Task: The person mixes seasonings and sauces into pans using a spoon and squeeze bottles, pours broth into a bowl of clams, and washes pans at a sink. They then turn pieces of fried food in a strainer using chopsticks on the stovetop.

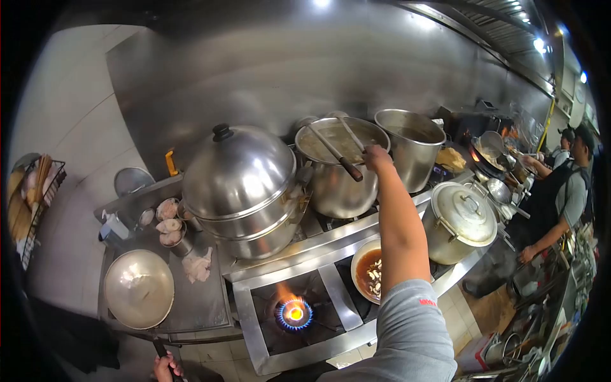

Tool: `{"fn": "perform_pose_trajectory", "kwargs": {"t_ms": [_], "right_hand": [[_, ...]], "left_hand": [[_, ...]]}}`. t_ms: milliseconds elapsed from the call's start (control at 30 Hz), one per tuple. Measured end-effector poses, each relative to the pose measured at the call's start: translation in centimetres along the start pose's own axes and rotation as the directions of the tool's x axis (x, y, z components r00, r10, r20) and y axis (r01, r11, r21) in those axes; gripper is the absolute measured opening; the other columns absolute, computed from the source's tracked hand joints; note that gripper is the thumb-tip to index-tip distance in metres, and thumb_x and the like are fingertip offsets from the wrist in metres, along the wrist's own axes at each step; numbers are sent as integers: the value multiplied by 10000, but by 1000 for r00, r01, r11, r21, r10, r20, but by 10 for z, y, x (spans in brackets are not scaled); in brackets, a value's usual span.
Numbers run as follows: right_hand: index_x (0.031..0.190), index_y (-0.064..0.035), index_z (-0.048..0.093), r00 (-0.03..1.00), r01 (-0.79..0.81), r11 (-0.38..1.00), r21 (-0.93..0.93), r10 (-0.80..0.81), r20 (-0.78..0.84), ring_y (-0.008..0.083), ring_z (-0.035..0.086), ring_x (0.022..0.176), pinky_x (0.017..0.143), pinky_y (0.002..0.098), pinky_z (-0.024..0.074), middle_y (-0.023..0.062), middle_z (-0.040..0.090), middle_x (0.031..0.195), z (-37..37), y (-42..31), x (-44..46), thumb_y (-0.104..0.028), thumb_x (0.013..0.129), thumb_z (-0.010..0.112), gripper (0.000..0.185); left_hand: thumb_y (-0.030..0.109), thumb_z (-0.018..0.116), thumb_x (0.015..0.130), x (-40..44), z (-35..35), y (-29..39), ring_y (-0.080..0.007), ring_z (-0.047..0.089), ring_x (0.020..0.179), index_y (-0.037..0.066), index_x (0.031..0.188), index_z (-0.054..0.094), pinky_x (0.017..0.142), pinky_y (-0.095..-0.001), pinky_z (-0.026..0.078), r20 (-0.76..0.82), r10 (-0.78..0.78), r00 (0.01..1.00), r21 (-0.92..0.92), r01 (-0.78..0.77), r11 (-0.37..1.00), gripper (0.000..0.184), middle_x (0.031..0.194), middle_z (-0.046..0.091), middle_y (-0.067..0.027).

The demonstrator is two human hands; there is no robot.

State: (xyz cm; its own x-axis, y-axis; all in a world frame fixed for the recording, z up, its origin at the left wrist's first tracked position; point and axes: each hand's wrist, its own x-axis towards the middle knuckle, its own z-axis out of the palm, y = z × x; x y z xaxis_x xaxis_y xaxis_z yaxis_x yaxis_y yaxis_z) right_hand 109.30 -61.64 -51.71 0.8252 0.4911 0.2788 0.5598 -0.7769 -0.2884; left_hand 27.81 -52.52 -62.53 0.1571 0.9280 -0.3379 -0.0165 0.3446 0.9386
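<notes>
My right hand [377,158] is closed round the handle of a utensil [351,135] whose far end reaches over the open stock pot [344,191]. A second long-handled utensil [326,142] with a dark grip rests across the same pot's rim. Low at the left, my left hand [167,368] is wrapped round a black handle [159,347]; what it belongs to is hard to make out. Near that hand a round metal wok [139,289] lies on the counter. Below my right forearm is a pan of reddish-brown sauce with pale pieces [369,270].
A lit burner [294,313] flames in front. Around it stand a domed steamer [238,175], another tall pot [410,146] and a lidded pot [463,219]. Cups of pale food [170,232] sit left. Co-workers [566,191] stand at the right, one near a wok.
</notes>
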Motion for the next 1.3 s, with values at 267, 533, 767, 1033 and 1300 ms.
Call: {"fn": "perform_pose_trajectory", "kwargs": {"t_ms": [267,533,767,1033,1300], "right_hand": [[1186,-6,572,901,326,902,283,-206,-382,390,544,1016,891,440,433,212,598,1042,-57,40,-282,-252,804,694,470],[1194,30,528,768,-601,638,481,297,567,330,622,955,777,439,512,174,638,1003,97,215,-521,-519,806,662,685],[772,-45,559,585,-811,104,576,134,800,114,455,413,376,291,430,7,488,554,133,179,-536,-121,833,652,135],[604,-53,515,752,-658,226,718,145,643,126,444,362,327,287,370,38,482,499,121,152,-552,-76,777,629,208],[629,-67,511,771,-614,342,711,69,633,122,440,340,313,281,381,31,485,487,132,133,-569,-91,790,644,211]], "left_hand": [[129,518,806,-36,-7,-41,-147,404,325,50,944,499,309,-284,349,32,110,993,-159,-103,982,160,522,431,-28],[89,520,823,-111,-2,-73,-131,399,333,53,912,502,317,-279,340,202,63,977,-206,-21,978,98,535,439,-21],[48,535,793,-182,-6,-90,-142,413,339,50,885,510,319,-287,334,325,-48,944,-184,113,976,95,523,449,-35],[21,529,774,-229,8,-92,-148,410,346,30,891,499,330,-290,338,281,-64,958,-155,111,982,122,535,451,-48],[3,531,752,-251,14,-86,-140,398,330,18,876,507,315,-278,326,272,-48,961,-162,95,982,127,517,447,-52]]}}
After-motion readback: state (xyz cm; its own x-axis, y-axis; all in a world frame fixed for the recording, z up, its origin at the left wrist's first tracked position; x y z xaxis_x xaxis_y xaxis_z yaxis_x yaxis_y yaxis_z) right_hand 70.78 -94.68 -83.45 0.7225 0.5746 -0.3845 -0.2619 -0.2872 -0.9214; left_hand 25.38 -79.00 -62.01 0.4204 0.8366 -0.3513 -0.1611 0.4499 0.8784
